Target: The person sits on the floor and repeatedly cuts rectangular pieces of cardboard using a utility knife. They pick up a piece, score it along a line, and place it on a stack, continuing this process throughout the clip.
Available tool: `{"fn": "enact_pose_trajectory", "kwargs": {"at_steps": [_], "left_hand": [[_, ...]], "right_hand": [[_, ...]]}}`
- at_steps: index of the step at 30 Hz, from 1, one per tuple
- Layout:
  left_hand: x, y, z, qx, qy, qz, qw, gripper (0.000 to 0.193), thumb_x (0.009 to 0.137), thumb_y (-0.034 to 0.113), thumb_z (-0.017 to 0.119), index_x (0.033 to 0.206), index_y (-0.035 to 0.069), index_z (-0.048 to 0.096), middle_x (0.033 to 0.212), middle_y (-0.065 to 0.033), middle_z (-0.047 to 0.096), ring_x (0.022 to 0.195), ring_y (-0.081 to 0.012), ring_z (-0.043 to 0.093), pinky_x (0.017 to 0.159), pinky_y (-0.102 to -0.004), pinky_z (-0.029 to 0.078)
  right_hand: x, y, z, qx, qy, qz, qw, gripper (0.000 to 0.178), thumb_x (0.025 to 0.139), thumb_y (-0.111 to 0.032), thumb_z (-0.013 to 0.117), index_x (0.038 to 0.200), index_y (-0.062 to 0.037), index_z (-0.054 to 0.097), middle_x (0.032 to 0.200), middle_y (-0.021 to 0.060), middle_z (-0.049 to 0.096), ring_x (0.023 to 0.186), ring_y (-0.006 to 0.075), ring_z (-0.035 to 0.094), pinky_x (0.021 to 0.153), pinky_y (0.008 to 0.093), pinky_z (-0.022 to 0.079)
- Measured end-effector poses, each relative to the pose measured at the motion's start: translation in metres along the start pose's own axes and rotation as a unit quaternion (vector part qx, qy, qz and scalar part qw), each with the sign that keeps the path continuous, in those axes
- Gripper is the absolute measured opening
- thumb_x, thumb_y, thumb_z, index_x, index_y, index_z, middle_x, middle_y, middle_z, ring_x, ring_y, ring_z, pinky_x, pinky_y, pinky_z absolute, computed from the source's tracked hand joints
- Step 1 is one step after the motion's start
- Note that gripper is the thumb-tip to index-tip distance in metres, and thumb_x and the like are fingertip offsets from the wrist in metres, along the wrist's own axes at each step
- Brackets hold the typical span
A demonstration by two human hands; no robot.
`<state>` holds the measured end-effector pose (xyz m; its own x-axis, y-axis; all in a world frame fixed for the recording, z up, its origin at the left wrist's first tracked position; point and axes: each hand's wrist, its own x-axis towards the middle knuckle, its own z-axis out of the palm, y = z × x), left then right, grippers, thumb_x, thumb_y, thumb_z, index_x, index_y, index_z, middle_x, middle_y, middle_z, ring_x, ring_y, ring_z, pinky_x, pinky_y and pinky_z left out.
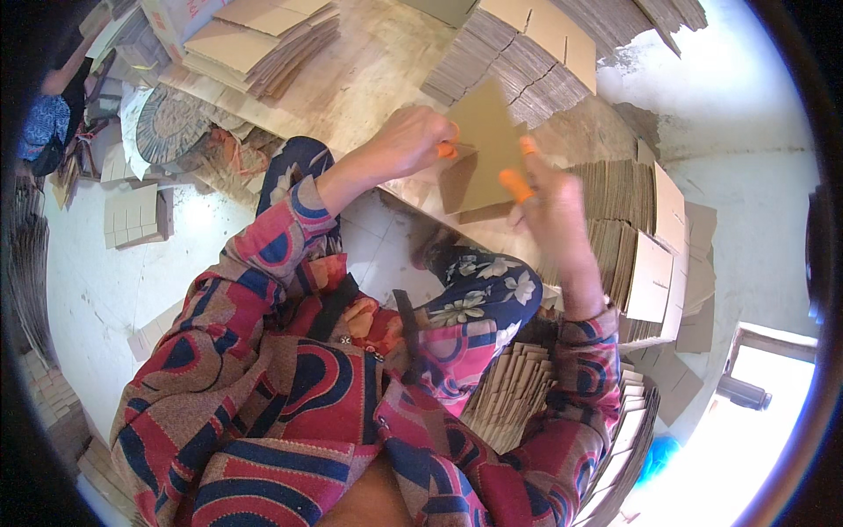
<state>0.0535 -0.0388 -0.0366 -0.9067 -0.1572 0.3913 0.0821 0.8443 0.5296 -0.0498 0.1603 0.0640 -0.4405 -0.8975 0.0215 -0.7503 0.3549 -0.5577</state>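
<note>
A brown cardboard piece is held up over the wooden table, tilted, with a folded flap at its lower left. My left hand has its fingers curled closed at the piece's left edge, orange covers on the fingertips. On the opposite edge, my right hand grips the cardboard between orange-covered thumb and finger; motion blurs this hand. Just beyond the piece stands a tall stack of flat cardboard sheets with slits in them. Right of my right hand are more upright bundles of cardboard.
The wooden table carries another cardboard pile at the far left. Slotted cardboard pieces stand below my right forearm. A round worn object lies on the left, near another person's arm. Cardboard stacks sit on the floor.
</note>
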Motion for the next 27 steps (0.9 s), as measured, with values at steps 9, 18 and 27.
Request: {"fn": "enact_pose_trajectory", "kwargs": {"at_steps": [9, 18, 27], "left_hand": [[-0.001, 0.014, -0.004, 0.027, -0.023, -0.041, 0.999, 0.016, 0.077, 0.016, 0.068, 0.090, 0.007, 0.068, 0.078, -0.0139, 0.065, 0.074, -0.0330, 0.062, 0.063, -0.0420, 0.049], [0.015, 0.020, 0.003, 0.132, 0.065, 0.149, 0.978, 0.057, 0.068, 0.010, 0.073, 0.121, 0.006, 0.053, 0.133, -0.0082, 0.047, 0.127, -0.0304, 0.040, 0.100, -0.0415, 0.039], [0.034, 0.000, 0.008, 0.039, -0.030, 0.197, 0.979, 0.058, 0.067, 0.005, 0.071, 0.122, 0.008, 0.053, 0.122, -0.0098, 0.056, 0.117, -0.0318, 0.049, 0.095, -0.0395, 0.043]], "right_hand": [[-0.008, -0.008, 0.036, -0.273, -0.024, 0.072, 0.959, 0.069, 0.085, -0.039, 0.066, 0.133, 0.0044, 0.042, 0.080, 0.0229, 0.064, 0.065, 0.0374, 0.064, 0.055, 0.0463, 0.049], [0.004, 0.035, 0.018, -0.238, 0.041, -0.005, 0.970, 0.067, 0.071, -0.055, 0.072, 0.093, 0.0066, 0.057, 0.084, 0.0228, 0.063, 0.080, 0.0397, 0.062, 0.082, 0.0503, 0.044], [-0.002, 0.057, 0.030, -0.030, 0.039, -0.028, 0.998, 0.020, 0.078, 0.003, 0.059, 0.098, -0.0007, 0.060, 0.081, 0.0224, 0.064, 0.075, 0.0379, 0.065, 0.066, 0.0413, 0.051]]}}
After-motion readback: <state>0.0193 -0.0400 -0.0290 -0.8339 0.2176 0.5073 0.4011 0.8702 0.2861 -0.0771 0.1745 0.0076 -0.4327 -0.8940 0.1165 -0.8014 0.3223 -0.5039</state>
